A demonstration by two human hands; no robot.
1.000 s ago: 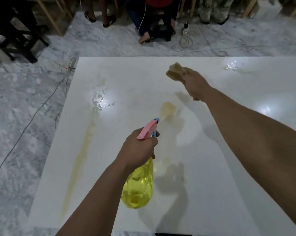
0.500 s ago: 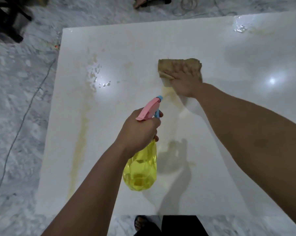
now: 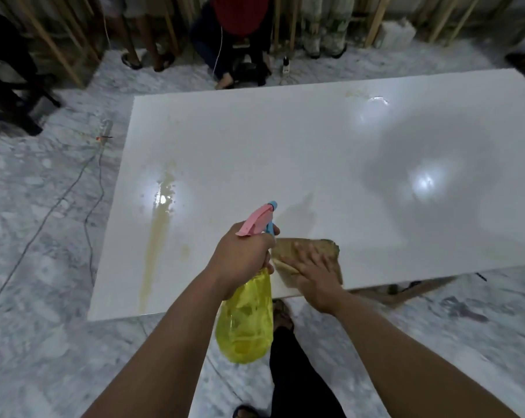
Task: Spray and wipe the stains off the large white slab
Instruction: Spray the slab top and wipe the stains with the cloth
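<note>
Nearest the camera, two bare forearms reach forward over a grey marbled floor [image 3: 37,342]. Between them a dark trouser leg and a sandalled foot [image 3: 245,411] show at the bottom edge. Just beyond, the left hand [image 3: 240,260] curls its fingers around the neck of a spray bottle [image 3: 245,324], whose yellow see-through body hangs below the fist, over the floor at the slab's near edge. Its pink trigger head and blue nozzle point away over the slab. Right beside it, the right hand [image 3: 312,274] lies flat with straight, spread fingers pressing a tan cloth [image 3: 330,248] onto the large white slab [image 3: 285,152], close to the near edge. The cloth's near corner sits at that edge.

Left of the hands, a long yellowish stain [image 3: 154,245] runs from the near edge up toward a wet, speckled patch under a bright light reflection. Two more reflections gleam on the slab's right and far-right parts, and a faint yellowish mark lies near the far edge.

Left of the slab, a thin cable [image 3: 89,206] trails across the floor. Beyond the far edge, people's legs [image 3: 225,49] and wooden posts [image 3: 59,52] stand along the wall.
</note>
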